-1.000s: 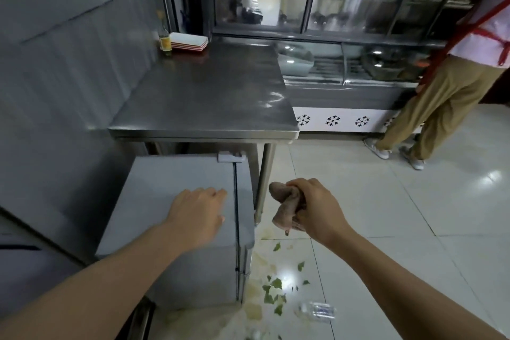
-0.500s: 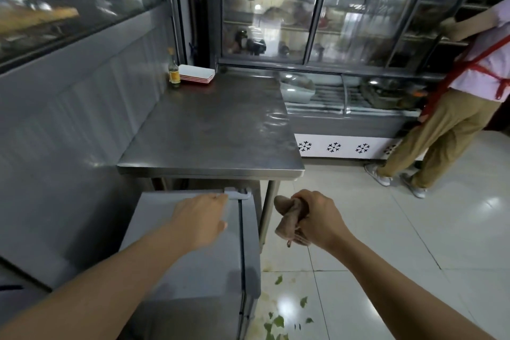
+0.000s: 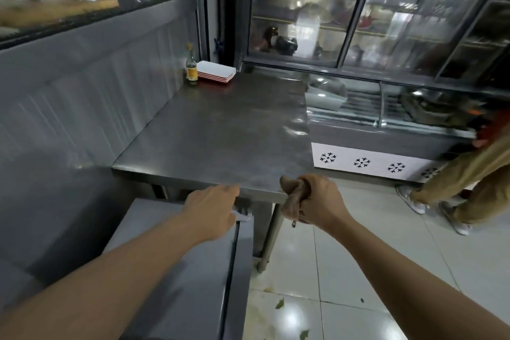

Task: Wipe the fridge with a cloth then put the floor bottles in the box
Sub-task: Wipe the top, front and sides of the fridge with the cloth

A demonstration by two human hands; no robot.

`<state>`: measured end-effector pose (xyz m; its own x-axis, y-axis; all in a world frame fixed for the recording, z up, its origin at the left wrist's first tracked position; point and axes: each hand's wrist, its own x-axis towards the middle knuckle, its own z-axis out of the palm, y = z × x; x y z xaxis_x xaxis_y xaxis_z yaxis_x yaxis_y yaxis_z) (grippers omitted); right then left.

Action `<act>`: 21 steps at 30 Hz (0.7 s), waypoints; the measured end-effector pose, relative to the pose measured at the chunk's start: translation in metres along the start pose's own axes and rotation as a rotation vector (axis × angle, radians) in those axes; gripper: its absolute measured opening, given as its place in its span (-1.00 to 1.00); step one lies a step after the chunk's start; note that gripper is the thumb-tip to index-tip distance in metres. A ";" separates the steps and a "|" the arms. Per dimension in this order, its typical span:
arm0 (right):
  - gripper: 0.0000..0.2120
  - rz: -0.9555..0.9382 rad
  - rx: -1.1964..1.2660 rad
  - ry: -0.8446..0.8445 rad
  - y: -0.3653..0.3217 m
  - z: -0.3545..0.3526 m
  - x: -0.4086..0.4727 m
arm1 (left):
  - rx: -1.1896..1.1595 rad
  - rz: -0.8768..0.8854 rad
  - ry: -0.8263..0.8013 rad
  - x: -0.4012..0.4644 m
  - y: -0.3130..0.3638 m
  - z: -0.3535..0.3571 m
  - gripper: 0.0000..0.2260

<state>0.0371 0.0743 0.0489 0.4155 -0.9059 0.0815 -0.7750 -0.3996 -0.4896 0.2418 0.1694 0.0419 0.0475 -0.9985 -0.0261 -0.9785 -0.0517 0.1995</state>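
The small grey fridge stands low at the bottom left, tucked beside and partly under a steel table. My left hand rests flat on the fridge's top near its back right corner, fingers together and holding nothing. My right hand hovers to the right of the fridge, over the floor, closed around a bunched brown cloth. No floor bottle or box is in view.
A glass bottle and stacked red-and-white trays sit at the table's far corner. A chest freezer with snowflake marks runs along the back. A person stands at the right. Green leaf scraps lie on the tiled floor.
The camera has tilted upward, so the floor bottle and most leaf scraps dropped out of view. My left hand slid toward the fridge's back edge. My right hand keeps hold of the cloth.
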 end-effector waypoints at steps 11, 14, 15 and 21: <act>-0.59 -0.166 -0.132 -0.188 0.059 0.031 0.121 | 0.034 -0.226 0.028 0.056 0.035 0.034 -0.74; -0.39 -0.153 -0.260 -0.378 0.066 0.043 0.117 | 0.013 -0.233 0.003 0.053 0.042 0.039 -0.70; -0.34 -0.143 -0.244 -0.391 0.067 0.047 0.111 | 0.015 -0.234 -0.001 0.050 0.043 0.041 -0.69; -0.38 -0.180 -0.135 -0.434 0.051 0.045 0.056 | 0.011 -0.247 -0.001 0.019 0.044 0.040 -0.76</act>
<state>0.0422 0.0092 -0.0107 0.6866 -0.6901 -0.2286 -0.7153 -0.5853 -0.3817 0.1922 0.1484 0.0113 0.2851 -0.9557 -0.0736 -0.9395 -0.2938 0.1760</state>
